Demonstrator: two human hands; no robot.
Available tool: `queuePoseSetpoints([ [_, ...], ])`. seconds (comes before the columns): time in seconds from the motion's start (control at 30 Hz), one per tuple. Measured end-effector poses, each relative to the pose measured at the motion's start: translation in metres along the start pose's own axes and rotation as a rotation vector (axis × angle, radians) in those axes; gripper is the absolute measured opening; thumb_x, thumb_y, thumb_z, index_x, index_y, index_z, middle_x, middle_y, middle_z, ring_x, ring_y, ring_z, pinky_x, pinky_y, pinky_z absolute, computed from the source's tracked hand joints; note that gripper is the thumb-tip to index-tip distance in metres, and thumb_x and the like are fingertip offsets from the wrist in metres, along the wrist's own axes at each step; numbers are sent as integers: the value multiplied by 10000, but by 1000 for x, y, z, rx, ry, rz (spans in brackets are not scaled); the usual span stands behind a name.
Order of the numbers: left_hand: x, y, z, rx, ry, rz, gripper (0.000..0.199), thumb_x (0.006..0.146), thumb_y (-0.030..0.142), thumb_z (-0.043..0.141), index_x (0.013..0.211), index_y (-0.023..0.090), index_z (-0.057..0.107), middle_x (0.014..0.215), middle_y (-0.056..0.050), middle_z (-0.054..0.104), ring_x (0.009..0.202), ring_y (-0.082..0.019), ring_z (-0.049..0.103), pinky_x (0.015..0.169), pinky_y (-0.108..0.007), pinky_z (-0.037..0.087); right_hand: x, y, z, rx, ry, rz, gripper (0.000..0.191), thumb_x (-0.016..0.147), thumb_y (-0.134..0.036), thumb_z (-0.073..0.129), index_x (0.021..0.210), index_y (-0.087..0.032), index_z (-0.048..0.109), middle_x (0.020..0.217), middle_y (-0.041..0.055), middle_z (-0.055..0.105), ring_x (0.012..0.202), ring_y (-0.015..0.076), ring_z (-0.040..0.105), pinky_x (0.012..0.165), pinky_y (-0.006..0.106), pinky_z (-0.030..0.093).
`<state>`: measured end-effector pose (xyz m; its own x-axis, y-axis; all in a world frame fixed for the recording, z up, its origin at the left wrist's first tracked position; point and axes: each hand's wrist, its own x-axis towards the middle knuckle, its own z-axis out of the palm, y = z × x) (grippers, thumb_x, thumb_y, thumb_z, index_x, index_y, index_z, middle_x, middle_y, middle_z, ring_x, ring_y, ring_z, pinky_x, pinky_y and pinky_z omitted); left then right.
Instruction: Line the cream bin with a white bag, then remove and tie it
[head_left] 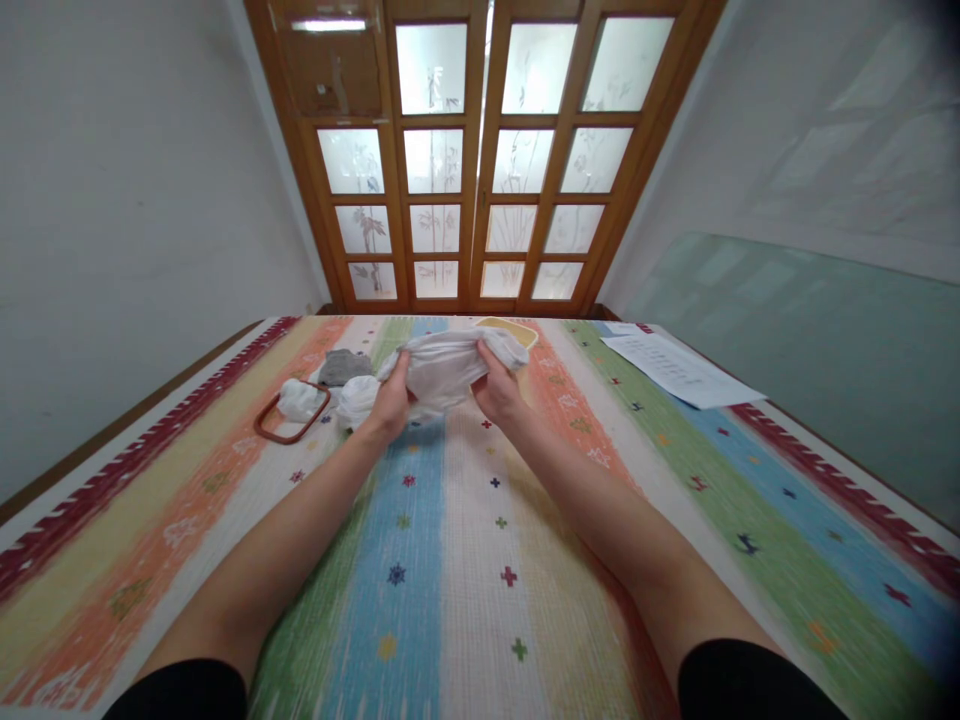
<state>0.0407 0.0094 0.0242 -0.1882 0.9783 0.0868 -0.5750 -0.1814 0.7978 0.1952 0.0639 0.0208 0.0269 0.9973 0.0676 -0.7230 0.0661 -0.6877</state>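
Note:
A white cloth (444, 368), thin and folded along its top, stretches between my two hands just above the table. My left hand (394, 398) is closed on its left end, thumb on top. The right end is gripped by my right hand (495, 386), thumb also uppermost. I cannot tell what kind of cloth item it is. Close to my left hand lies a bunched white cloth (357, 400). Behind that sits a crumpled grey cloth (346, 366). A reddish-brown rounded frame (280, 438) lies further left, with a small white bundle (300, 400) within it.
A striped, patterned tablecloth (480, 560) covers the table. Partly hidden behind the white cloth is a yellow item with a pale rim (517, 328). Printed paper sheets (679, 370) lie at the right. Wooden glazed doors (474, 200) stand beyond the table, with walls on both sides.

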Motion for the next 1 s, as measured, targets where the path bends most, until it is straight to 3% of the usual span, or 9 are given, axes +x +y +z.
queuePoseSetpoints([
  [0.1,7,-1,2,-126,17,-113,395,999,470,602,1248,178,694,1215,-111,771,1208,-254,698,1073,-384,542,-1,-13,2,23,-82,27,261,781,-375,807,994,-249,725,1020,14,796,1076,228,727,959,376,619],
  [0.23,11,-5,0,-143,52,-251,334,1042,378,526,1206,141,695,1140,-119,788,1055,-224,745,1016,-371,571,-7,-31,5,15,-303,102,281,883,-497,711,947,-224,724,924,45,789,1023,247,725,953,403,607],
  [0.33,9,-6,0,-113,56,-297,259,1036,303,527,1104,131,708,1032,-102,796,929,-202,752,963,-350,587,-13,-40,6,-3,-385,123,341,962,-502,620,754,-232,644,710,26,700,786,209,691,864,376,606],
  [0.47,1,2,7,-126,-4,-251,260,1039,322,516,1000,145,703,898,-76,773,905,-203,750,955,-350,582,-19,-41,8,-34,-439,184,446,1007,-463,587,645,-233,466,524,-49,445,468,114,387,652,288,537],
  [0.6,-13,16,15,-144,-157,-169,271,1028,401,569,922,172,669,738,-19,680,807,-181,728,950,-359,581,-24,-37,12,-53,-440,212,441,965,-478,646,678,-231,419,524,-87,345,450,86,191,521,238,410],
  [0.77,-19,24,20,-123,-239,-93,293,998,449,631,855,195,606,545,85,389,494,-87,479,815,-315,606,-32,-35,16,-137,-468,168,317,818,-469,722,810,-251,492,607,-86,371,496,104,284,579,283,441],
  [0.83,-18,27,21,-92,-211,-57,282,967,454,664,866,201,592,558,91,373,471,-74,417,742,-283,589,-35,-34,15,-161,-506,134,291,782,-424,702,985,-258,577,633,-85,387,526,121,341,617,299,457],
  [0.9,-17,31,21,-69,-186,-18,230,921,407,699,905,209,585,588,91,390,479,-69,405,671,-248,549,-37,-32,13,-200,-560,118,414,751,-374,692,1138,-262,600,654,-84,415,560,131,398,654,305,466],
  [1.0,-16,38,22,-39,-178,52,213,798,223,700,972,220,575,640,85,433,527,-71,450,628,-222,491,-40,-27,10,-310,-629,122,507,696,-306,742,1184,-255,613,728,-69,506,645,136,494,677,287,458],
])
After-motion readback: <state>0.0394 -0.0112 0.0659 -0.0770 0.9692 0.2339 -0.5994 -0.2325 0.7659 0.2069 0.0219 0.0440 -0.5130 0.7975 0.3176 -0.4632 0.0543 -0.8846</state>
